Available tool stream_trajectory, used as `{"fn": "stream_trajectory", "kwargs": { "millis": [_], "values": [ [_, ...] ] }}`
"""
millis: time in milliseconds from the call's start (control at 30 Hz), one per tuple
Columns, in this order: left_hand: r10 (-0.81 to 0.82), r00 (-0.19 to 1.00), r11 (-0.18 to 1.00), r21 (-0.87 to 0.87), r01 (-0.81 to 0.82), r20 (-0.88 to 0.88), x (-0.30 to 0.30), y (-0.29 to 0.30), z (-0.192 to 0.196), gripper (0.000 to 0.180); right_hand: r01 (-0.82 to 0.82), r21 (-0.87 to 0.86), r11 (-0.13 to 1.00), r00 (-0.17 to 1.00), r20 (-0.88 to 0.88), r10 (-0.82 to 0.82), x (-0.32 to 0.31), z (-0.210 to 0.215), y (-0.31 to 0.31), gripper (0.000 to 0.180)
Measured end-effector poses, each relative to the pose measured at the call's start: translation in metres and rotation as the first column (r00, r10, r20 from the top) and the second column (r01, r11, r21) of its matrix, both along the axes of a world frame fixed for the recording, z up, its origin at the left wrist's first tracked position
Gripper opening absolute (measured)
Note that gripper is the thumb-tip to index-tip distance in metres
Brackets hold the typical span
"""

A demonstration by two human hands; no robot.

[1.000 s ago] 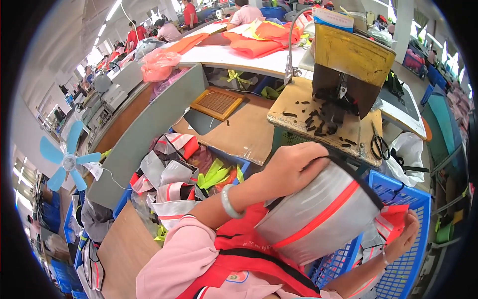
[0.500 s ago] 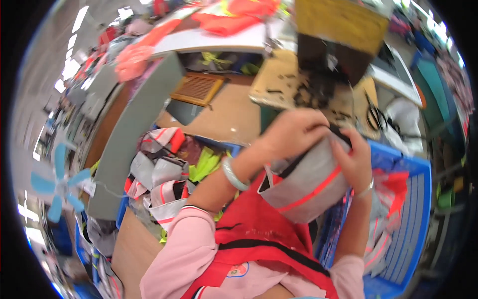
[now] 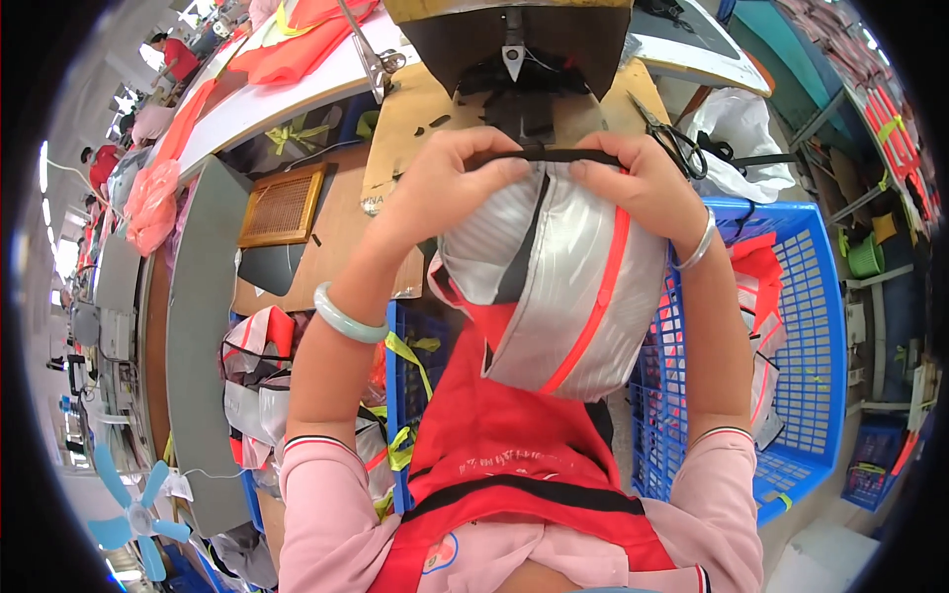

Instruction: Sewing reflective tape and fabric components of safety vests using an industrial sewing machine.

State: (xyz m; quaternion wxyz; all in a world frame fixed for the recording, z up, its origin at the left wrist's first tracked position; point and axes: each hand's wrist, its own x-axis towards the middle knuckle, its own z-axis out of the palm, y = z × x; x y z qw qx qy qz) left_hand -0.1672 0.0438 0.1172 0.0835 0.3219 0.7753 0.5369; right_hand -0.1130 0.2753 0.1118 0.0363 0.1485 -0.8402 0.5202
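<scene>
Between my hands hangs a silver-grey sewn fabric piece (image 3: pixel 563 296) with an orange stripe, black edging and a partly open side. What the finished article is, I cannot tell. My left hand (image 3: pixel 460 178) pinches its black top edge with thumb and fingers. A short way to the right, my right hand (image 3: pixel 643 183) grips the same edge, so the black strip runs stretched between the two thumbs. Just beyond that edge stands a machine with a yellow-and-black housing (image 3: pixel 435 49) and a metal tip (image 3: pixel 513 61) at its middle.
Black scraps lie on the machine's wooden board (image 3: pixel 400 133). To its right are black-handled scissors (image 3: pixel 677 143) and a white plastic bag (image 3: pixel 741 148). Blue baskets (image 3: pixel 825 326) with similar pieces flank me. A wooden-framed rack (image 3: pixel 282 206) lies at left; a blue fan (image 3: pixel 138 519) stands lower left.
The fabric piece has turned more upright and moved left, to the machine's front. My hands have come level along its black edge. The view has shifted and the blur has gone.
</scene>
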Motion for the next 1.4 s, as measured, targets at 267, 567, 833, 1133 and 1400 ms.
{"fn": "stream_trajectory", "kwargs": {
  "millis": [267,567,833,1133,1400],
  "values": [
    [0.080,0.997,0.982,-0.172,-0.080,-0.005,-0.042,0.002,0.015,0.028,0.012,-0.357,0.934,0.977,0.202,0.065,-0.050,-0.008,-0.002,0.023],
    [0.188,0.959,0.973,-0.172,-0.153,0.212,-0.079,0.004,0.012,0.036,0.108,-0.443,0.890,0.946,0.322,0.045,-0.078,-0.010,-0.011,0.026],
    [0.186,0.945,0.978,-0.149,-0.150,0.270,-0.083,0.008,0.016,0.038,0.084,-0.449,0.890,0.953,0.298,0.061,-0.091,-0.013,-0.004,0.036],
    [0.222,0.933,0.974,-0.009,-0.228,0.284,-0.082,0.011,0.009,0.036,0.122,-0.539,0.834,0.968,0.252,0.021,-0.088,-0.012,-0.008,0.035],
    [0.087,0.925,0.984,0.112,-0.137,0.370,-0.059,-0.016,0.003,0.027,0.129,-0.251,0.959,0.990,0.087,-0.110,-0.046,-0.005,0.029,0.042]
  ]
}}
